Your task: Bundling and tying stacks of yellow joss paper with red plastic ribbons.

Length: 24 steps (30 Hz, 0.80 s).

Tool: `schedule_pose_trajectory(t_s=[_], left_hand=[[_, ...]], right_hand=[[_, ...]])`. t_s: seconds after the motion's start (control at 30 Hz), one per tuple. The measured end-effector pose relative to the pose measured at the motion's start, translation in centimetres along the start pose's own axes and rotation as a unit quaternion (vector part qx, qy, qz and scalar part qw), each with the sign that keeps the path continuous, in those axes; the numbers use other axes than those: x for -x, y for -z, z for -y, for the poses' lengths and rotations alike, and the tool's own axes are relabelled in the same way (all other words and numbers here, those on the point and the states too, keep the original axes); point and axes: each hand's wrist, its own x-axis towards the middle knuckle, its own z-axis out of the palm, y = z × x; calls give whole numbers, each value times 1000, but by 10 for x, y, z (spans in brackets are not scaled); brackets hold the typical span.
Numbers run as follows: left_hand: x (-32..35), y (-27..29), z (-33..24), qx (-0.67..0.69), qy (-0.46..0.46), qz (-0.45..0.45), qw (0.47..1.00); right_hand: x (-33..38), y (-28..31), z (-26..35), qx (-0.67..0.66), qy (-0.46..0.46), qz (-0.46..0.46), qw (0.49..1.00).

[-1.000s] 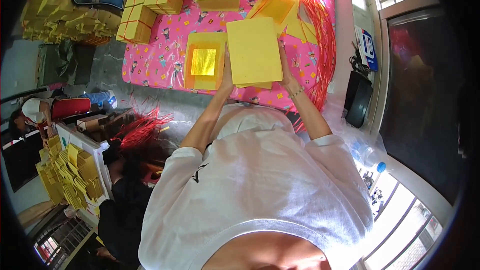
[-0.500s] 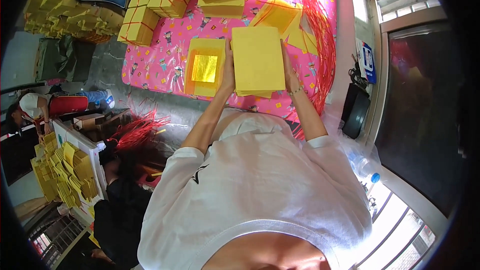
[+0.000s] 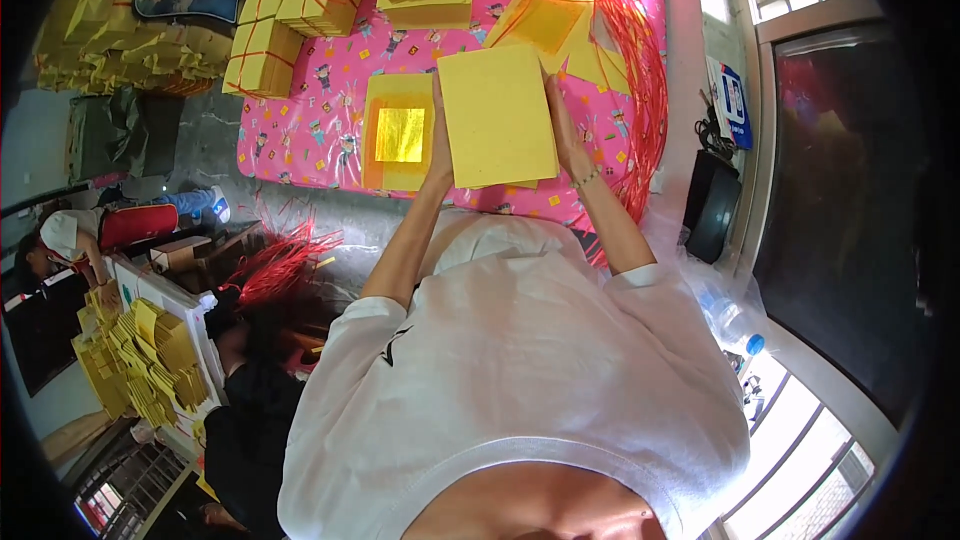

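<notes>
Yellow paper stack between left hand and right hand, slanting more than half a second ago
Fingers clamped on its two sides, partly hidden; it is near the front edge of the pink cloth; foil-faced sheet just beside the left hand, bare cloth farther left; red strands bound the right

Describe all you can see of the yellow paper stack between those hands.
The yellow paper stack is rectangular, with a plain, matte, papery top; no cord shows on it. Its far end angles slightly left, and the left hand and right hand clasp its long sides. Lower sheets peek out unevenly at the near edge. It is over the pink patterned cover, right of a yellow piece bearing a shiny gold square; whether it touches the cover is unclear.
</notes>
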Motion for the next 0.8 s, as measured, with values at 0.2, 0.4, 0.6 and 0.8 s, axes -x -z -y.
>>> schedule_pose_trajectory(t_s=[0.2, 0.4, 0.6, 0.8], left_hand=[[4, -1, 6, 452, 78, -78, 885], [11, -1, -17, 368, 80, -109, 920], [7, -1, -60, 296, 74, -129, 943], [19, -5, -56, 356, 129, -142, 914]], right_hand=[[12, 0, 2, -46, -60, 5, 997], [16, -11, 26, -26, -102, 10, 994], [8, -4, 23, 18, 58, 22, 998], [13, -13, 28, -77, 72, 61, 993]])
